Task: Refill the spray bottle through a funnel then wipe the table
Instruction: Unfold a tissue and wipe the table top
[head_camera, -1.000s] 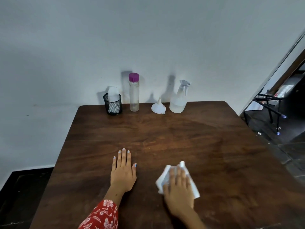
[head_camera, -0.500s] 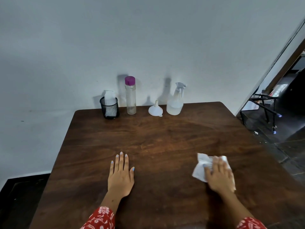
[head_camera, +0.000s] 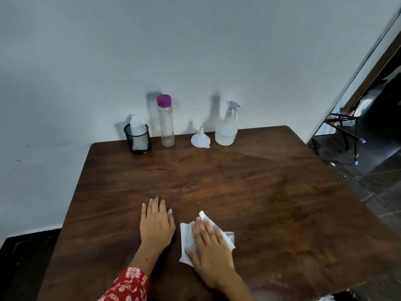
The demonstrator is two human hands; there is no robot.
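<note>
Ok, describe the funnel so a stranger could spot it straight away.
Look along the far edge of the brown table, against the wall, where four things stand in a row. The funnel is third from the left, between the purple-capped bottle and the spray bottle. It is the lowest: a small white cone, spout up.

1. A black mesh cup [head_camera: 138, 139] stands at the table's far edge, about 11 o'clock, with a white roll [head_camera: 137, 124] upright inside it
2. A grey-white wall [head_camera: 195, 51] fills the view at 12 o'clock
3. A black metal frame [head_camera: 342, 129] stands on dark floor tiles [head_camera: 382, 170] at 2 o'clock, beyond a doorway
4. A red flowered sleeve [head_camera: 128, 285] shows at 6 o'clock
</note>
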